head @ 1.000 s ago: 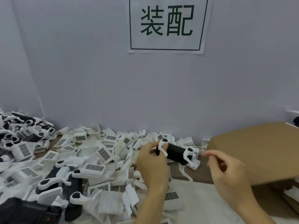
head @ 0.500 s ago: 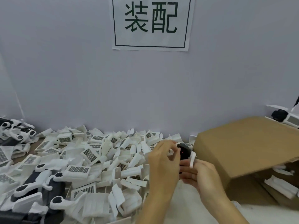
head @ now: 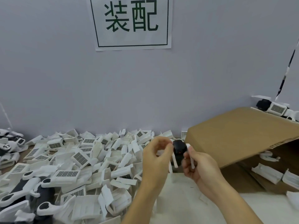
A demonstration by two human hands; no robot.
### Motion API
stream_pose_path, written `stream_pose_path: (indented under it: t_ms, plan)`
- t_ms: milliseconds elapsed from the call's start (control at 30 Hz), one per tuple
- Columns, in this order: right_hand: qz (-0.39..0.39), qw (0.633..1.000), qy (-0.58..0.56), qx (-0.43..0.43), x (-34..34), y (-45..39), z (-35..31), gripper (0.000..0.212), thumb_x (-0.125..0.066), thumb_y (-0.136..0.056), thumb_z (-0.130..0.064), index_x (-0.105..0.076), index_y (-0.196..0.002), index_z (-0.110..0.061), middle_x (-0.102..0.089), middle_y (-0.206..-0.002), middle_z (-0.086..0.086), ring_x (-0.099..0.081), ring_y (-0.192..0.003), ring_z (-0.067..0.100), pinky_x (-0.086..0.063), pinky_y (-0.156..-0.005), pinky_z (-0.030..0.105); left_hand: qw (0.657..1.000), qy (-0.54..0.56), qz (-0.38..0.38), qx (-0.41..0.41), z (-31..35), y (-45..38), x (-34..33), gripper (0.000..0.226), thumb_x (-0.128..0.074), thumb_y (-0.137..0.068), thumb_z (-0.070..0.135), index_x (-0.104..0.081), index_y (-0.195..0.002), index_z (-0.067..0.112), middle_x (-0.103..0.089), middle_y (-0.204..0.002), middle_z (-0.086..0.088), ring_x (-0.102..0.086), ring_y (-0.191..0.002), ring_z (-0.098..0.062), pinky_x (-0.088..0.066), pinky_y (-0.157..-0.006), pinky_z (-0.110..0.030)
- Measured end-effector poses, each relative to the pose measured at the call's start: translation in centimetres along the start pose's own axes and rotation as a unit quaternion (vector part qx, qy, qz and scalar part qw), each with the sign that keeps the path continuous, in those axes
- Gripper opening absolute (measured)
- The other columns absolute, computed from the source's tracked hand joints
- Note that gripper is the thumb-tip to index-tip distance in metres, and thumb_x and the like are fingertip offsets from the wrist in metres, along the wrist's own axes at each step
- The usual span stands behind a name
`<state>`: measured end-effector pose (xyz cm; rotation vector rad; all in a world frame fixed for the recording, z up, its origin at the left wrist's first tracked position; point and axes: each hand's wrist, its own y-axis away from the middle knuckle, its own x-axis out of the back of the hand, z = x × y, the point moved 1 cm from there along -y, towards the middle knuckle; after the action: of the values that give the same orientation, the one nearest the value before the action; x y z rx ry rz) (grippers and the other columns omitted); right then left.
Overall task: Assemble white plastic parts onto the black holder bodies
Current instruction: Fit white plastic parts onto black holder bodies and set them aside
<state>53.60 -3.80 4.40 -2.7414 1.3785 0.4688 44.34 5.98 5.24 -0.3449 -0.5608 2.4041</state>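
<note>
Bare white tabletop (head: 186, 206) lies just beneath the grip. The right hand (head: 199, 165) curls round the black holder body (head: 179, 150), white arms (head: 174, 160) hanging from it; the left hand (head: 155, 156) pinches its left end. The heap of white plastic parts (head: 90, 159) crowds left of the grip, the cardboard box (head: 242, 135) edge close right, the wall (head: 145, 86) beyond.

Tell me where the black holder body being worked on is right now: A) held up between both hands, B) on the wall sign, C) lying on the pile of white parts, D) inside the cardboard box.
A: the black holder body is off the table, gripped by the right hand, with the left hand at its other side.
</note>
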Motion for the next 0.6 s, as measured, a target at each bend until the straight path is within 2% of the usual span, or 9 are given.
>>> stream_pose_path:
  t_ms: [67, 133, 233, 300, 400, 467, 500, 533, 600]
  plan:
    - [-0.011, 0.999, 0.018, 0.029, 0.5, -0.2, -0.1, 0.035, -0.047, -0.105, -0.028, -0.058, -0.08, -0.005, -0.051, -0.052, 0.005, -0.044, -0.044, 0.013, -0.038, -0.045, 0.024, 0.995, 0.029, 0.068, 0.066, -0.7, -0.4, 0.6, 0.022, -0.059, -0.092, 0.0, -0.067, -0.076, 0.012, -0.068, -0.067, 0.0, -0.063, -0.068, -0.012, -0.053, -0.065, -0.022]
    - [-0.03, 0.998, 0.024, 0.055, 0.9, -0.4, 0.0, 0.036, -0.047, -0.105, -0.027, -0.058, -0.078, -0.005, -0.048, -0.053, 0.005, -0.041, -0.046, 0.014, -0.036, -0.047, 0.025, 0.982, 0.026, 0.103, 0.156, -1.5, -0.5, 0.9, 0.024, -0.056, -0.096, 0.007, -0.067, -0.075, 0.004, -0.067, -0.061, -0.004, -0.062, -0.06, -0.017, -0.051, -0.056, -0.022]
    - [-0.065, 0.994, -0.003, 0.088, 0.8, -0.4, 0.3, 0.04, -0.048, -0.101, -0.027, -0.062, -0.07, -0.007, -0.047, -0.056, 0.007, -0.041, -0.052, 0.017, -0.038, -0.055, 0.028, 0.951, 0.053, 0.048, 0.299, -2.2, -0.4, 0.9, 0.058, -0.048, -0.104, 0.032, -0.071, -0.062, 0.0, -0.069, -0.06, -0.015, -0.062, -0.048, -0.023, -0.047, -0.044, -0.025]
    - [-0.104, 0.988, -0.009, 0.113, 0.4, -0.1, 0.2, 0.041, -0.05, -0.094, -0.032, -0.068, -0.063, -0.012, -0.05, -0.06, 0.008, -0.047, -0.055, 0.016, -0.045, -0.056, 0.026, 0.931, 0.053, -0.019, 0.36, -2.2, -0.2, 0.9, 0.074, -0.041, -0.101, 0.057, -0.077, -0.072, 0.0, -0.074, -0.073, -0.02, -0.066, -0.053, -0.025, -0.045, -0.051, -0.027]
    - [-0.169, 0.976, 0.03, 0.136, 0.0, 0.3, 0.0, 0.037, -0.052, -0.088, -0.035, -0.073, -0.068, -0.012, -0.059, -0.066, 0.01, -0.059, -0.068, 0.024, -0.057, -0.07, 0.032, 0.913, 0.113, -0.054, 0.387, -2.0, -0.3, 1.1, 0.073, -0.04, -0.095, 0.069, -0.082, -0.082, 0.01, -0.078, -0.088, -0.014, -0.072, -0.068, -0.025, -0.046, -0.067, -0.033]
    - [-0.2, 0.968, 0.072, 0.136, 0.0, 0.4, 0.1, 0.036, -0.051, -0.092, -0.028, -0.076, -0.076, -0.007, -0.07, -0.078, 0.015, -0.067, -0.084, 0.037, -0.058, -0.086, 0.042, 0.908, 0.192, -0.029, 0.371, -1.6, -0.5, 1.2, 0.059, -0.047, -0.098, 0.058, -0.081, -0.096, 0.011, -0.077, -0.097, -0.016, -0.073, -0.081, -0.029, -0.053, -0.078, -0.04]
    - [-0.211, 0.962, 0.105, 0.135, -0.1, 0.5, 0.3, 0.036, -0.05, -0.096, -0.023, -0.078, -0.082, -0.007, -0.075, -0.088, 0.016, -0.07, -0.093, 0.036, -0.057, -0.091, 0.04, 0.909, 0.218, 0.005, 0.356, -1.5, -0.7, 1.2, 0.051, -0.051, -0.099, 0.049, -0.077, -0.106, 0.006, -0.076, -0.101, -0.019, -0.073, -0.088, -0.034, -0.056, -0.084, -0.046]
    - [-0.211, 0.956, 0.149, 0.137, -0.1, 0.7, 0.5, 0.037, -0.047, -0.101, -0.019, -0.079, -0.088, -0.009, -0.077, -0.095, 0.013, -0.072, -0.099, 0.028, -0.054, -0.094, 0.035, 0.913, 0.223, 0.045, 0.338, -1.4, -0.8, 1.3, 0.044, -0.055, -0.1, 0.041, -0.072, -0.112, 0.003, -0.075, -0.103, -0.022, -0.072, -0.093, -0.037, -0.057, -0.088, -0.05]
    - [-0.184, 0.945, 0.225, 0.149, -0.4, 1.0, 0.7, 0.039, -0.043, -0.106, -0.015, -0.08, -0.094, -0.023, -0.078, -0.1, -0.004, -0.069, -0.102, 0.006, -0.047, -0.09, 0.022, 0.932, 0.193, 0.09, 0.294, -1.3, -1.0, 1.4, 0.036, -0.057, -0.1, 0.032, -0.07, -0.113, 0.001, -0.075, -0.102, -0.022, -0.072, -0.094, -0.037, -0.056, -0.09, -0.051]
